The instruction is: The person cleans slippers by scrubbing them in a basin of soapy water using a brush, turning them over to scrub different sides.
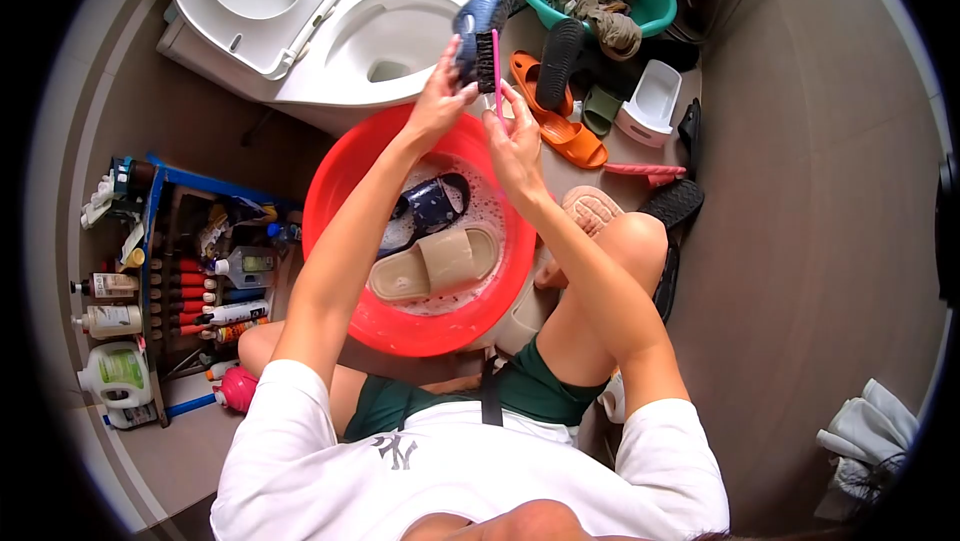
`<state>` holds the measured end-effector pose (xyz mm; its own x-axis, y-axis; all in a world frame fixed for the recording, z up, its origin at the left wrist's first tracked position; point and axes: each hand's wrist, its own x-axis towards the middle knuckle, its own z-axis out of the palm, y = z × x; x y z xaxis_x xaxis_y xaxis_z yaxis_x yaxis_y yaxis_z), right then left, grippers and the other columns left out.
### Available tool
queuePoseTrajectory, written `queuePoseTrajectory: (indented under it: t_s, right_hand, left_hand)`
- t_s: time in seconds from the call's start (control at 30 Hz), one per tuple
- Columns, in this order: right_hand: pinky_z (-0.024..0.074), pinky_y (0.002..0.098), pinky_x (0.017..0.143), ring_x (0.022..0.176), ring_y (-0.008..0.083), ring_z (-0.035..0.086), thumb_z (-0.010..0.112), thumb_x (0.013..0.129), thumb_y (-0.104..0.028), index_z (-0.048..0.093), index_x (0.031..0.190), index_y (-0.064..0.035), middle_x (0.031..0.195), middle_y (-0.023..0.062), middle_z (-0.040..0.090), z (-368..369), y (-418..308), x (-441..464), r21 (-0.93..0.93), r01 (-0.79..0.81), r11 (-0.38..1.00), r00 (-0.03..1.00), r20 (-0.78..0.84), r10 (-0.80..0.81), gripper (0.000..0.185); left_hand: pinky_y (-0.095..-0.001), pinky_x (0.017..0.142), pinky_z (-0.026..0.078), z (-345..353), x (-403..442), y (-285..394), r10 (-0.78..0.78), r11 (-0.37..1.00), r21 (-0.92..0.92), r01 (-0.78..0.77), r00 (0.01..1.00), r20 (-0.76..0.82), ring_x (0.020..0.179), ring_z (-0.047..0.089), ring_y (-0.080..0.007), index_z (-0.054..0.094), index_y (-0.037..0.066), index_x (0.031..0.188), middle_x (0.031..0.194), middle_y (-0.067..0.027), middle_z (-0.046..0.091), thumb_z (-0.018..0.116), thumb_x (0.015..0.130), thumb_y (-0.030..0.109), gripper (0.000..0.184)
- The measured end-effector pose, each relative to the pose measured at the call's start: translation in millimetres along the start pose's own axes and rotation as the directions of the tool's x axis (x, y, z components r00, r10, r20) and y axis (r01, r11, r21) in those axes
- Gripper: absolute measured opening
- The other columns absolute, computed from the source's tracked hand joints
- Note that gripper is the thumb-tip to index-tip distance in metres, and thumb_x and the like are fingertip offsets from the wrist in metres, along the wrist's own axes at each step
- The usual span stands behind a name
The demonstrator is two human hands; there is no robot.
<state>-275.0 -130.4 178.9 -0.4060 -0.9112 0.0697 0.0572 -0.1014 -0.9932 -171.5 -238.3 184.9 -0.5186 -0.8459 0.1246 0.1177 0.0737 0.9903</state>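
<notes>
My left hand (440,99) grips a blue slipper (487,3), raised and tilted on its edge above the far side of a red basin (325,181). In my right hand (515,146) is a scrub brush (496,71) with a pink back and black bristles. Its bristles face the slipper and appear to touch it. Foamy water lies in the basin below my forearms. There, a navy patterned slide sandal (440,199) rests beside a beige slide sandal (435,261). My left forearm partly covers the navy one.
A white toilet (345,66) with its lid up stands behind the basin. A green tub (655,13) holds cloths. Orange slippers (575,141), other footwear and a white step stool (652,106) sit at right. Bottles (118,371) crowd a blue-framed rack (190,178) at left.
</notes>
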Motion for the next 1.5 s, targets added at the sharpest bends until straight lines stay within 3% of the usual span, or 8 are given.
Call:
queuePoseTrajectory:
  t_s: [0.23,0.4,0.5,0.63,1.03,1.2,1.27,1.5]
  right_hand:
    - [0.0493,0.0317,0.079,0.086,0.0196,0.064,0.055,0.089,-0.013,0.045,0.133,0.0015,0.107,0.0166,0.064,-3,-7,-2,-0.038,-0.084,0.996,0.996,0.031,0.085,0.047]
    - [0.0452,0.0247,0.066,0.071,0.0069,0.053,0.058,0.088,-0.012,0.047,0.133,-0.0031,0.087,0.0045,0.061,8,13,-7,-0.042,0.019,0.999,0.998,0.065,-0.016,0.047]
    - [0.0488,0.028,0.075,0.08,0.0113,0.06,0.058,0.088,-0.011,0.049,0.131,-0.002,0.1,0.0098,0.066,15,13,-10,-0.032,0.052,0.998,0.994,0.093,-0.049,0.046]
    - [0.0482,0.0311,0.084,0.091,0.0195,0.063,0.057,0.087,-0.012,0.049,0.13,-0.0002,0.108,0.0159,0.065,19,2,-14,-0.125,0.016,0.992,0.987,0.161,0.004,0.045]
    - [0.0473,0.0344,0.086,0.096,0.0273,0.065,0.057,0.086,-0.014,0.05,0.129,-0.0001,0.11,0.0199,0.065,29,21,-16,-0.235,-0.01,0.972,0.976,0.21,0.06,0.045]
    - [0.0465,0.044,0.088,0.102,0.0396,0.06,0.055,0.085,-0.016,0.049,0.129,-0.0004,0.108,0.027,0.062,32,28,-14,-0.232,0.037,0.972,0.981,0.193,0.008,0.047]
    - [0.0466,0.0432,0.088,0.101,0.0396,0.061,0.056,0.085,-0.016,0.049,0.129,-0.0004,0.107,0.0267,0.062,31,31,-12,-0.232,0.028,0.972,0.983,0.181,0.015,0.047]
    - [0.0473,0.0333,0.084,0.089,0.0226,0.063,0.057,0.088,-0.015,0.048,0.13,0.0011,0.105,0.0155,0.066,27,29,-7,-0.153,0.01,0.988,0.994,0.109,0.007,0.046]
  left_hand:
    - [-0.0293,0.082,0.051,-39,-23,-53,-0.116,0.896,0.433,0.096,0.993,0.02,0.091,0.065,-0.0157,0.065,0.001,0.107,0.097,-0.0115,0.069,0.057,0.086,0.002,0.022]
    - [-0.0387,0.074,0.051,-108,-119,-83,-0.434,0.307,0.835,0.458,0.848,-0.305,0.078,0.068,-0.0266,0.069,-0.003,0.079,0.075,-0.019,0.067,0.067,0.081,0.038,0.041]
    - [-0.0401,0.075,0.049,-99,-158,-81,-0.597,0.206,0.753,0.625,0.69,-0.409,0.079,0.067,-0.0273,0.069,-0.003,0.079,0.075,-0.0173,0.068,0.068,0.079,0.053,0.056]
    - [-0.031,0.076,0.05,-92,-174,-127,-0.569,0.801,-0.001,0.599,0.761,-0.31,0.081,0.063,-0.0171,0.062,0.001,0.109,0.095,-0.0067,0.066,0.065,0.089,0.027,0.033]
    - [-0.0291,0.084,0.045,-114,-149,-87,-0.804,0.595,-0.201,0.778,0.582,-0.126,0.099,0.058,-0.0147,0.058,0.008,0.109,0.106,-0.0036,0.063,0.057,0.093,0.042,0.038]
    - [-0.029,0.071,0.05,-114,-145,-154,-0.595,0.562,-0.528,0.636,0.755,0.276,0.074,0.06,-0.0149,0.061,0.008,0.103,0.088,-0.0057,0.065,0.058,0.093,0.027,0.022]
    - [-0.0321,0.075,0.053,-90,-145,-157,-0.689,0.723,-0.279,0.632,0.687,-0.23,0.077,0.064,-0.019,0.06,0.004,0.109,0.092,-0.0102,0.066,0.055,0.094,0.023,0.025]
    - [-0.0426,0.1,0.044,-141,-144,-61,-0.561,0.615,-0.734,0.289,0.814,-0.15,0.103,0.061,-0.03,0.056,0.0,0.112,0.111,-0.0151,0.063,0.042,0.092,0.023,0.033]
